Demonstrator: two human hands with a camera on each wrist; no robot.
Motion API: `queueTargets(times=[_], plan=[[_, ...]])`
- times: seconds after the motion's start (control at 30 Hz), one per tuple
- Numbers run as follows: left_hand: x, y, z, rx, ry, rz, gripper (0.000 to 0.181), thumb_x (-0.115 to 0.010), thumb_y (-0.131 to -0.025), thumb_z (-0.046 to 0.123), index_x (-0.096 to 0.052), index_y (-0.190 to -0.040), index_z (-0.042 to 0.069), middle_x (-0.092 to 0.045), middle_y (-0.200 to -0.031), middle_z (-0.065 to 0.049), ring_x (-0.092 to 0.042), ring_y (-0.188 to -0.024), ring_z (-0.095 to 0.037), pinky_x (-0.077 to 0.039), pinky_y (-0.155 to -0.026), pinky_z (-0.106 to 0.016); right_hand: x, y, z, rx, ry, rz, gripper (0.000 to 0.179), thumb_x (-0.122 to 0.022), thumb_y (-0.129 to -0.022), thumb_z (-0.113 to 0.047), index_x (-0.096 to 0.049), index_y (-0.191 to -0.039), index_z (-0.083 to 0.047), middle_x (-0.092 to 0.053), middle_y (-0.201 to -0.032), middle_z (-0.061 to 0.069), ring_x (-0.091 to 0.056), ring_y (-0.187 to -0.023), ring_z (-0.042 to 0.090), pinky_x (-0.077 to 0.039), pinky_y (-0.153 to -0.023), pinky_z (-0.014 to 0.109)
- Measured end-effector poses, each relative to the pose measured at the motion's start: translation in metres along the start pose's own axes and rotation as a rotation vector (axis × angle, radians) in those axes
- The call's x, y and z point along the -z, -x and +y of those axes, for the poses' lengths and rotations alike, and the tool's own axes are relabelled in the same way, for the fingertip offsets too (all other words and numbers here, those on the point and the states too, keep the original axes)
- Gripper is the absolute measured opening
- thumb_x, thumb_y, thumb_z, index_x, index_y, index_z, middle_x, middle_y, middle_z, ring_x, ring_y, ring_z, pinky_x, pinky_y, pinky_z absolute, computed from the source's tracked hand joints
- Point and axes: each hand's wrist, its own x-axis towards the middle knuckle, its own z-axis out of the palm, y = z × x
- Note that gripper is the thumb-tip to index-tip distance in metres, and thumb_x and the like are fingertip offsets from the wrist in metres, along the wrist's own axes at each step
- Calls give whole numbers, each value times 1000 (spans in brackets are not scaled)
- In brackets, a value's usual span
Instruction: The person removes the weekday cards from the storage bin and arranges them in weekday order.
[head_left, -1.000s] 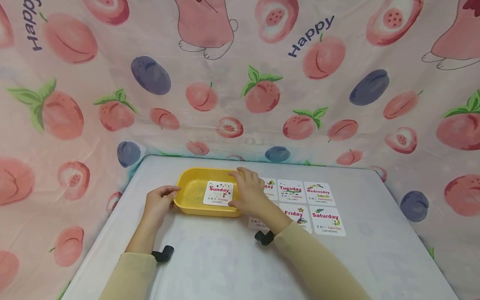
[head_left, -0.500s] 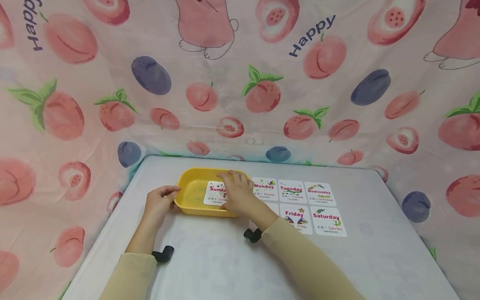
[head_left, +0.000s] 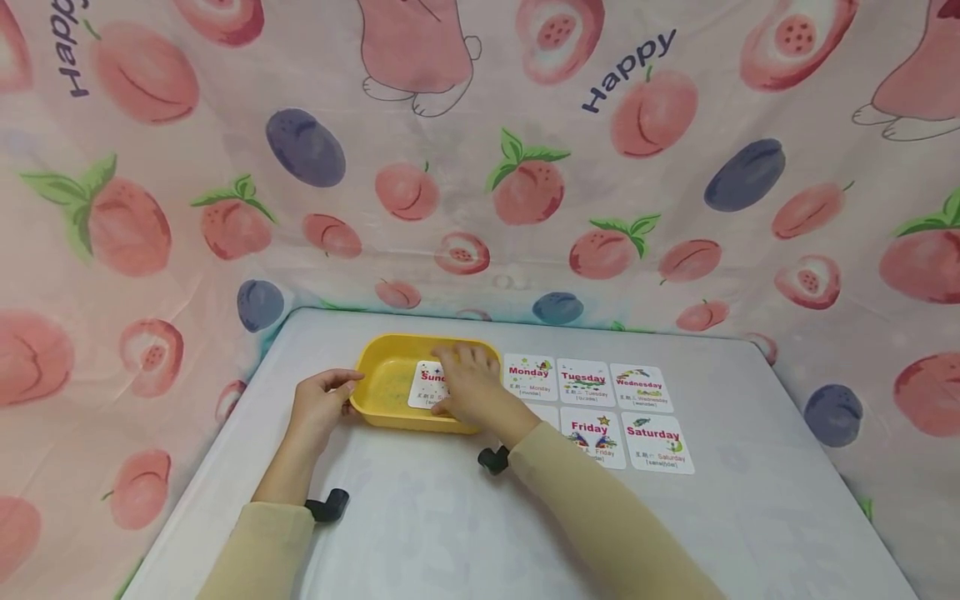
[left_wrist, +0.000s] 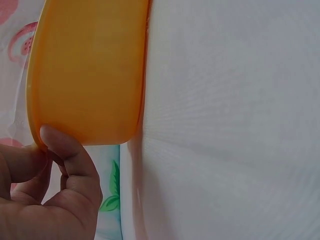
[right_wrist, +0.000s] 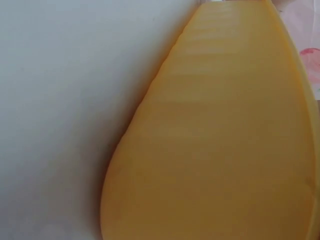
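Observation:
In the head view, a yellow plastic tray (head_left: 386,375) stands on the table. My left hand (head_left: 318,408) pinches its left end, with the thumb (left_wrist: 60,142) laid against the tray's wall in the left wrist view. Inside the tray lies a white Sunday card (head_left: 426,392), its right part covered by my right hand (head_left: 480,396). The right hand's fingers arch over the card, thumb near the lower edge and fingertips towards the upper one. Whether they grip the card is hidden. The right wrist view has only the tray's outer wall (right_wrist: 215,140) and tabletop, without fingers.
Right of the tray lie a Monday card (head_left: 529,378), a Tuesday card (head_left: 583,383) and a Wednesday card (head_left: 641,388). Below them are a Friday card (head_left: 592,433), a Saturday card (head_left: 660,442) and one mostly covered card. A fruit-print cloth (head_left: 465,175) hangs behind the table.
My right hand has moved left from the tray's right rim to over the Sunday card, uncovering the Monday card. My left hand stays at the left rim, and the tray has not visibly moved.

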Motion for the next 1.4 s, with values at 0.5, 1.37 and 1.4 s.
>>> queueTargets(times=[0.5, 1.37, 1.4], plan=[[0, 0, 0, -11, -2, -3, 26, -59, -109, 6, -73, -130, 0, -61, -128, -15, -60, -78, -15, -59, -69, -25, -3, -9, -1, -44, 76, -90, 92, -84, -91, -51, -34, -165, -29, -43, -161, 11, -36, -148, 35, -30, -124, 59], [0, 0, -1, -20, 15, -7, 26, -59, -109, 7, -72, -130, -1, -61, -130, -17, -60, -76, -14, -59, -68, -26, -7, -17, 0, -52, 85, -94, 92, -88, -89, -37, -36, -164, -24, -46, -152, 12, -39, -135, 33, -37, -115, 52], [0, 0, -1, -20, 15, -8, 26, -59, -109, 7, -72, -130, -1, -61, -131, -17, -60, -76, -14, -59, -68, -26, -8, -17, 0, -51, 84, -95, 92, -88, -89, -38, -37, -164, -24, -47, -151, 12, -39, -134, 32, -37, -115, 52]])
